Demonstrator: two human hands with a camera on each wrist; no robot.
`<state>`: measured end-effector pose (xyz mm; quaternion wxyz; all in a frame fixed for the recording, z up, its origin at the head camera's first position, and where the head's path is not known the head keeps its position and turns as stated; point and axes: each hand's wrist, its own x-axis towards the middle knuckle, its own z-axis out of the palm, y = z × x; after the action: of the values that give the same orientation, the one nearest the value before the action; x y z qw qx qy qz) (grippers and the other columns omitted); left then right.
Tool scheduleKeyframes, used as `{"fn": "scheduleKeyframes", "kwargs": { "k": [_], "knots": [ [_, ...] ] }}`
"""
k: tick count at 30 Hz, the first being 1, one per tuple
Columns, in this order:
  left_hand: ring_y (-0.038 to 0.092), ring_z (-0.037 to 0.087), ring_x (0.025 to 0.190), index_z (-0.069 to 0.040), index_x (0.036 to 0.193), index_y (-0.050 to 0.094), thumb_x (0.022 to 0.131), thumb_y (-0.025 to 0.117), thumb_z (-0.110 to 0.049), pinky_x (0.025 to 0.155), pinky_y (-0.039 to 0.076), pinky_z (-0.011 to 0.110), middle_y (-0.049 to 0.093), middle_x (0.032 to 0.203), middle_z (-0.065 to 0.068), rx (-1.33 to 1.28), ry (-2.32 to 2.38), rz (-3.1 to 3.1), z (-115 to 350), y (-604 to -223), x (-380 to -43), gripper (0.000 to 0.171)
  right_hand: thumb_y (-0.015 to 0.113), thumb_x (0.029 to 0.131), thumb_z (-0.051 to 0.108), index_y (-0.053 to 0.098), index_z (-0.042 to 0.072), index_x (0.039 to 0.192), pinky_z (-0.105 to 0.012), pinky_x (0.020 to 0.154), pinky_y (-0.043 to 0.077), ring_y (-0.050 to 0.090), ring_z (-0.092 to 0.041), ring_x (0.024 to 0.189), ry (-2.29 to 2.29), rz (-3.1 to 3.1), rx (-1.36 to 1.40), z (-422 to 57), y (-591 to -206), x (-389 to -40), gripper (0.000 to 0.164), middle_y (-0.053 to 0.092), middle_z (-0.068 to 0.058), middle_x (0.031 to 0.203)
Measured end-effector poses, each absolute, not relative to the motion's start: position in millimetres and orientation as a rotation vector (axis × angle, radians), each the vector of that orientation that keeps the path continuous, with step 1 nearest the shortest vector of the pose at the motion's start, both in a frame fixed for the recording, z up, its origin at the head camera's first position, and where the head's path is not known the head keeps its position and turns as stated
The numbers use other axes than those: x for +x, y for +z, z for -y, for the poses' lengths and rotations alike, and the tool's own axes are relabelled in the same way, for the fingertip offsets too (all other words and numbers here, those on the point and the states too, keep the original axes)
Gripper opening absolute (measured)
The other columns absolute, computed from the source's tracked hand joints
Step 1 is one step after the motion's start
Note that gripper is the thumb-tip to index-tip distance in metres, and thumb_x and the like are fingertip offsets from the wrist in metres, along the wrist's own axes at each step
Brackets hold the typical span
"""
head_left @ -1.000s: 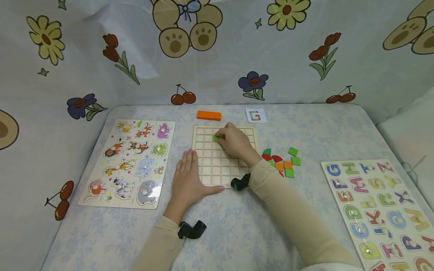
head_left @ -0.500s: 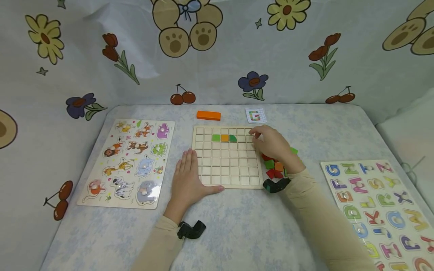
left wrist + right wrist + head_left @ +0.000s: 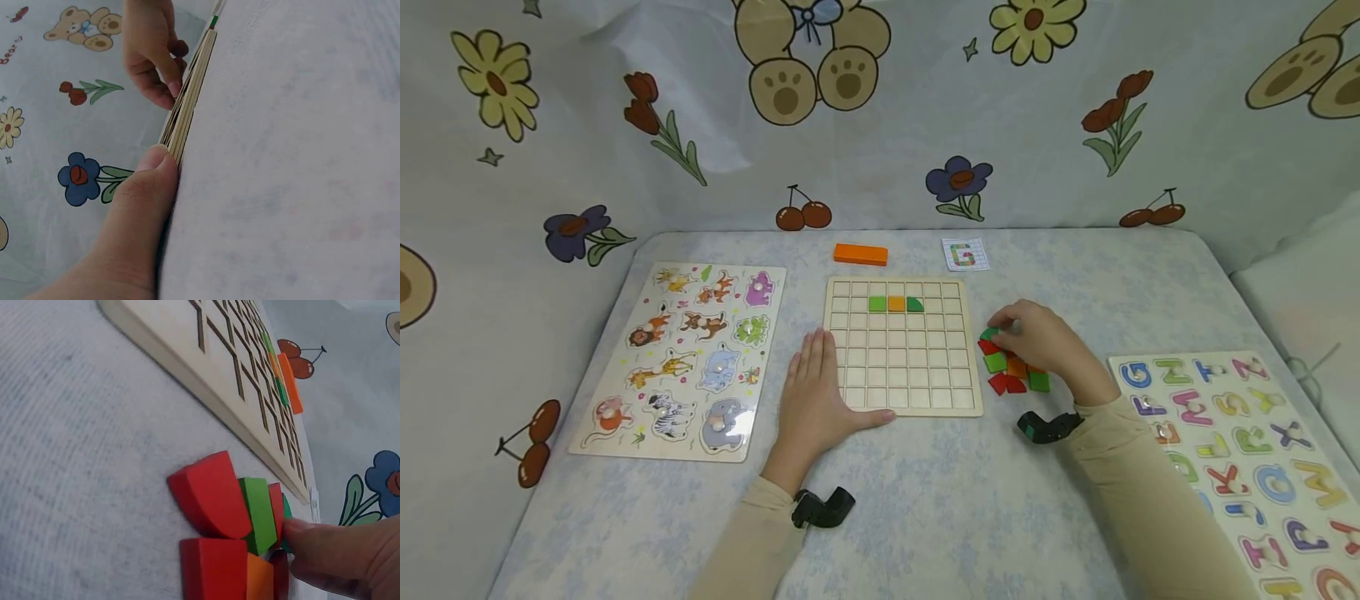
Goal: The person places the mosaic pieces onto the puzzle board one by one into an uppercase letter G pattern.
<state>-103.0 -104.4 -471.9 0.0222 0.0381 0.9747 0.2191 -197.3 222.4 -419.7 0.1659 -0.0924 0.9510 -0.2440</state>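
Observation:
A wooden grid board [image 3: 904, 358] lies mid-table. In one of its rows sit a light green square block [image 3: 877, 304], an orange square block [image 3: 897, 304] and a dark green rounded block [image 3: 914, 305]. My left hand [image 3: 815, 408] rests at the board's left front corner, fingers straight along the left side and thumb at the front edge. To the right of the board, my right hand [image 3: 1037, 337] pinches a teal-green curved block [image 3: 287, 515] at the far end of a small pile. Several red, light green and orange blocks lie in that pile, including a red curved block [image 3: 212, 495].
An animal puzzle board [image 3: 681, 362] lies on the left, and an alphabet puzzle board [image 3: 1232, 450] on the right. Behind the grid board are an orange bar [image 3: 861, 254] and a small card [image 3: 966, 255] with a blocky G pattern. A printed cloth [image 3: 880, 150] hangs behind the table.
My right hand has moved off the board, rightward and back to the block pile. The row of three blocks on the board is now uncovered. My left hand has stayed put.

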Motion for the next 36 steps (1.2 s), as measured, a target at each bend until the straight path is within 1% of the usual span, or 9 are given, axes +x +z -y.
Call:
{"fn": "scheduleKeyframes", "kwargs": {
  "k": [4, 8, 11, 14, 19, 25, 29, 33, 36],
  "knots": [
    [0.0, 0.027, 0.157, -0.002, 0.159, 0.006, 0.054, 0.066, -0.091, 0.127, 0.007, 0.047, 0.002, 0.168, 0.013, 0.119, 0.681, -3.008, 105, -471, -103, 0.15, 0.067, 0.095, 0.02, 0.066, 0.007, 0.113, -0.041, 0.081, 0.051, 0.056, -0.027, 0.094, -0.754, -2.7, -0.249, -225, -424, -197, 0.022, 0.063, -0.014, 0.114],
    [-0.002, 0.027, 0.157, -0.003, 0.159, 0.004, 0.055, 0.066, -0.09, 0.128, 0.006, 0.047, 0.0, 0.168, 0.012, 0.125, 0.694, -2.988, 106, -470, -104, 0.15, 0.069, 0.094, 0.018, 0.062, 0.008, 0.108, -0.031, 0.068, 0.049, 0.056, -0.024, 0.079, -0.856, -2.686, -0.246, -228, -426, -200, 0.019, 0.062, -0.012, 0.103],
    [-0.003, 0.026, 0.156, -0.003, 0.159, 0.003, 0.056, 0.067, -0.09, 0.128, 0.006, 0.046, -0.001, 0.168, 0.012, 0.13, 0.701, -2.977, 106, -469, -104, 0.149, 0.069, 0.094, 0.019, 0.06, 0.009, 0.109, -0.029, 0.064, 0.048, 0.054, -0.023, 0.075, -0.924, -2.683, -0.236, -228, -426, -204, 0.02, 0.061, -0.01, 0.101],
    [-0.003, 0.026, 0.156, -0.003, 0.159, 0.003, 0.056, 0.067, -0.09, 0.128, 0.007, 0.046, -0.001, 0.168, 0.012, 0.138, 0.71, -2.974, 107, -469, -103, 0.149, 0.067, 0.095, 0.021, 0.059, 0.011, 0.111, -0.029, 0.059, 0.049, 0.052, -0.025, 0.074, -0.99, -2.665, -0.225, -223, -426, -208, 0.02, 0.06, -0.009, 0.104],
    [-0.002, 0.026, 0.156, -0.003, 0.159, 0.003, 0.056, 0.068, -0.089, 0.127, 0.007, 0.047, -0.001, 0.168, 0.012, 0.146, 0.72, -2.972, 109, -470, -103, 0.149, 0.065, 0.096, 0.022, 0.06, 0.012, 0.113, -0.029, 0.052, 0.045, 0.048, -0.024, 0.07, -1.071, -2.653, -0.263, -203, -424, -217, 0.02, 0.061, -0.009, 0.107],
    [-0.002, 0.026, 0.156, -0.004, 0.159, 0.003, 0.056, 0.069, -0.088, 0.127, 0.007, 0.047, -0.001, 0.168, 0.012, 0.15, 0.727, -2.963, 110, -470, -102, 0.149, 0.065, 0.097, 0.022, 0.061, 0.012, 0.112, -0.029, 0.056, 0.044, 0.048, -0.022, 0.068, -1.15, -2.637, -0.33, -164, -421, -228, 0.019, 0.063, -0.007, 0.106],
    [-0.002, 0.026, 0.156, -0.004, 0.159, 0.002, 0.056, 0.069, -0.088, 0.127, 0.008, 0.047, -0.001, 0.168, 0.012, 0.158, 0.728, -2.962, 111, -471, -102, 0.149, 0.066, 0.096, 0.019, 0.061, 0.013, 0.111, -0.032, 0.064, 0.046, 0.053, -0.024, 0.077, -1.208, -2.606, -0.378, -136, -419, -234, 0.016, 0.063, -0.007, 0.104],
    [-0.002, 0.026, 0.156, -0.004, 0.159, 0.002, 0.056, 0.07, -0.087, 0.127, 0.008, 0.047, -0.002, 0.168, 0.011, 0.168, 0.723, -2.964, 111, -470, -102, 0.149, 0.067, 0.095, 0.017, 0.062, 0.012, 0.107, -0.033, 0.073, 0.045, 0.056, -0.025, 0.089, -1.211, -2.595, -0.443, -108, -421, -239, 0.014, 0.063, -0.006, 0.101],
    [-0.002, 0.026, 0.156, -0.004, 0.159, 0.002, 0.056, 0.069, -0.088, 0.127, 0.008, 0.047, -0.002, 0.168, 0.011, 0.178, 0.717, -2.968, 111, -470, -102, 0.148, 0.068, 0.095, 0.017, 0.062, 0.013, 0.105, -0.033, 0.074, 0.045, 0.055, -0.024, 0.089, -1.195, -2.583, -0.468, -89, -422, -240, 0.013, 0.063, -0.005, 0.099]
  ]
}}
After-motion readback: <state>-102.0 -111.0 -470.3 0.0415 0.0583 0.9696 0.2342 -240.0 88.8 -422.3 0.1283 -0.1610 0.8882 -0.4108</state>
